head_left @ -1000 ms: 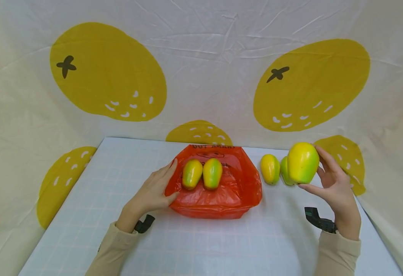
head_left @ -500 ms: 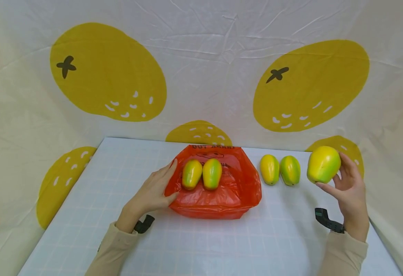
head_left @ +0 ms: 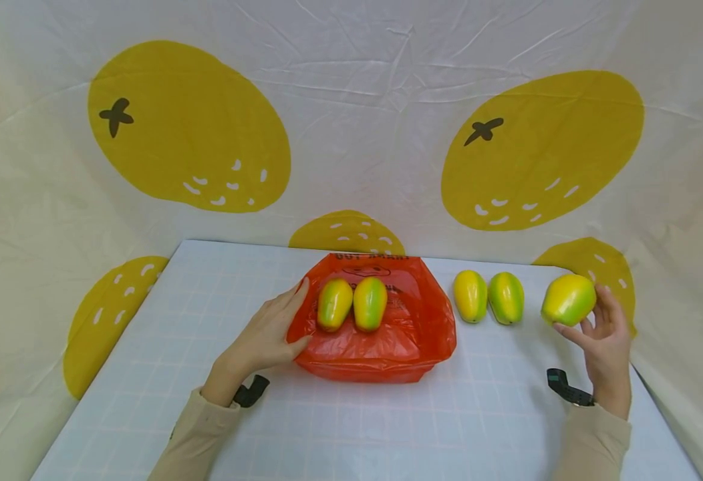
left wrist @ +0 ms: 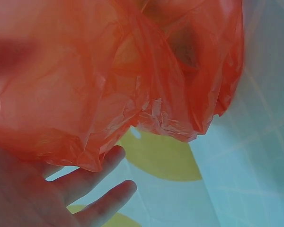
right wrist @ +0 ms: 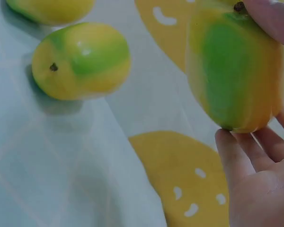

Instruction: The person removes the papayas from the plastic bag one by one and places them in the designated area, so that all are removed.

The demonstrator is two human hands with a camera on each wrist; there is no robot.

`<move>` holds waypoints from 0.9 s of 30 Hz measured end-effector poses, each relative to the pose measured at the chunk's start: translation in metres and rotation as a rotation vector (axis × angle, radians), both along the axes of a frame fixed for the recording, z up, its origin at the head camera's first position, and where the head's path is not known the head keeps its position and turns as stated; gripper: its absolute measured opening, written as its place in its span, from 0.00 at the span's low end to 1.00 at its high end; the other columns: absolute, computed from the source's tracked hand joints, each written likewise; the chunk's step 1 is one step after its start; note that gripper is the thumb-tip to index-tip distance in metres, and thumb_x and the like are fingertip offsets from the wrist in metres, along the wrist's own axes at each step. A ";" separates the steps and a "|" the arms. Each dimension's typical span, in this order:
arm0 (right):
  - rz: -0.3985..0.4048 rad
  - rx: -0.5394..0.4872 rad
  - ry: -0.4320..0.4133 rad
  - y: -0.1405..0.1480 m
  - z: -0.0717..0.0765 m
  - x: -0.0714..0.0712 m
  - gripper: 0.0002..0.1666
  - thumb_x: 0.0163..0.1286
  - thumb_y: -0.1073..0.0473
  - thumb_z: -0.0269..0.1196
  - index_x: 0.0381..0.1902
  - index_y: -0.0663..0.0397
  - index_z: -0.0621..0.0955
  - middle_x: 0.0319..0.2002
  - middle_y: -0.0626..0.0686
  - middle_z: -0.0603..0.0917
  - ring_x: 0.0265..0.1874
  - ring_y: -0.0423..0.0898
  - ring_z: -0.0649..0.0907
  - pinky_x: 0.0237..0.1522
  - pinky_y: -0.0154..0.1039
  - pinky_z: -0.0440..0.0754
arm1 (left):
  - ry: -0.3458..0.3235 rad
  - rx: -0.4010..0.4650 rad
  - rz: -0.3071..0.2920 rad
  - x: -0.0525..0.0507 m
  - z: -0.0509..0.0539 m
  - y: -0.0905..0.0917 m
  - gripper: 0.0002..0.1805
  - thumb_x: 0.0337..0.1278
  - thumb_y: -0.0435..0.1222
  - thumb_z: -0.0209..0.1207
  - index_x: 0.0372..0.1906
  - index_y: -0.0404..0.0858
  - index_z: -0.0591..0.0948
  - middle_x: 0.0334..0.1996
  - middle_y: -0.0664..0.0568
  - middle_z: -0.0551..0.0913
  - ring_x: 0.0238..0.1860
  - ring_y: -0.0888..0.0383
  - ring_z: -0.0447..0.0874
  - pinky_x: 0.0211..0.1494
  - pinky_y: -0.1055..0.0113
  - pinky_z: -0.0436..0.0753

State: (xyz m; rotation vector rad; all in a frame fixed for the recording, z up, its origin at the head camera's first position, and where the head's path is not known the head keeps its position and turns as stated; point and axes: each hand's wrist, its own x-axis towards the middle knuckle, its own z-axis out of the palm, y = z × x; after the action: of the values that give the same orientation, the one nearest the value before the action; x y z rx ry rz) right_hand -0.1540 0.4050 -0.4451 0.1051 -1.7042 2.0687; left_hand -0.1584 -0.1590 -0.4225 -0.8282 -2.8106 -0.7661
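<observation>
In the head view my right hand (head_left: 607, 351) holds a yellow-green papaya (head_left: 569, 300) between thumb and fingertips, above the table's right side. The right wrist view shows this papaya (right wrist: 236, 71) with the thumb at its stem end and fingertips at the other end. Left of it lie two more papayas, one greener (head_left: 506, 298), one yellower (head_left: 470, 296). My left hand (head_left: 264, 334) rests at the left side of a red plastic bag (head_left: 399, 341), its fingers fairly straight and spread along the plastic. Two papayas (head_left: 335, 304) lie side by side on the bag.
A pale table (head_left: 351, 427) with a faint grid carries everything. Behind it hangs a white cloth (head_left: 363, 153) printed with large yellow fruit. A black wrist mount (head_left: 568, 387) sits by the right wrist, another (head_left: 252, 391) by the left.
My right hand has carried its papaya rightward, clear of the two on the table, then lowered it. The greener papaya is now fully seen. The left hand and bag have stayed put.
</observation>
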 end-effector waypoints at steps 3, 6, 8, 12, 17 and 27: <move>-0.011 0.027 -0.051 0.006 -0.011 -0.001 0.53 0.53 0.89 0.59 0.75 0.58 0.61 0.74 0.52 0.60 0.71 0.43 0.60 0.58 0.23 0.71 | -0.002 0.002 0.000 0.000 0.000 0.000 0.51 0.51 0.42 0.64 0.77 0.29 0.53 0.75 0.36 0.57 0.72 0.40 0.61 0.69 0.40 0.64; -0.034 0.104 -0.120 0.012 -0.020 -0.002 0.53 0.55 0.87 0.61 0.76 0.55 0.60 0.74 0.52 0.58 0.70 0.43 0.59 0.62 0.23 0.66 | -0.002 0.002 -0.001 0.000 -0.001 0.000 0.51 0.50 0.42 0.64 0.77 0.29 0.53 0.75 0.36 0.57 0.72 0.40 0.61 0.69 0.40 0.64; -0.060 0.183 -0.181 0.014 -0.025 -0.002 0.54 0.57 0.83 0.63 0.77 0.52 0.58 0.76 0.51 0.56 0.72 0.43 0.58 0.65 0.24 0.62 | 0.000 0.002 -0.001 0.000 -0.001 0.000 0.51 0.50 0.41 0.64 0.77 0.29 0.53 0.75 0.36 0.57 0.72 0.40 0.61 0.69 0.40 0.64; -0.096 0.334 -0.293 0.018 -0.029 -0.004 0.55 0.60 0.76 0.67 0.79 0.44 0.55 0.78 0.48 0.51 0.75 0.41 0.53 0.68 0.25 0.55 | 0.007 0.002 -0.002 -0.001 -0.001 0.000 0.51 0.50 0.42 0.64 0.77 0.29 0.53 0.75 0.36 0.57 0.72 0.40 0.62 0.69 0.40 0.65; -0.091 0.514 -0.342 0.022 -0.026 -0.009 0.56 0.62 0.72 0.68 0.80 0.42 0.52 0.79 0.46 0.49 0.77 0.43 0.50 0.67 0.25 0.57 | 0.005 0.002 -0.004 0.000 -0.001 0.000 0.51 0.51 0.42 0.64 0.77 0.30 0.53 0.75 0.36 0.57 0.72 0.40 0.61 0.69 0.40 0.65; -0.009 0.774 -0.368 0.044 -0.014 -0.030 0.59 0.61 0.63 0.72 0.80 0.46 0.50 0.79 0.47 0.50 0.77 0.45 0.51 0.63 0.18 0.58 | 0.006 0.003 -0.002 0.000 -0.001 0.000 0.51 0.50 0.41 0.65 0.77 0.30 0.53 0.75 0.37 0.57 0.72 0.40 0.62 0.68 0.40 0.65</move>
State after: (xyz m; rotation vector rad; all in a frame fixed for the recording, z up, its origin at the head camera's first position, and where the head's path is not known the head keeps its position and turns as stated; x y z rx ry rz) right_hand -0.1845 0.4488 -0.4595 -0.0486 -2.6396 1.3612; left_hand -0.1588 -0.1590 -0.4238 -0.8314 -2.8033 -0.7661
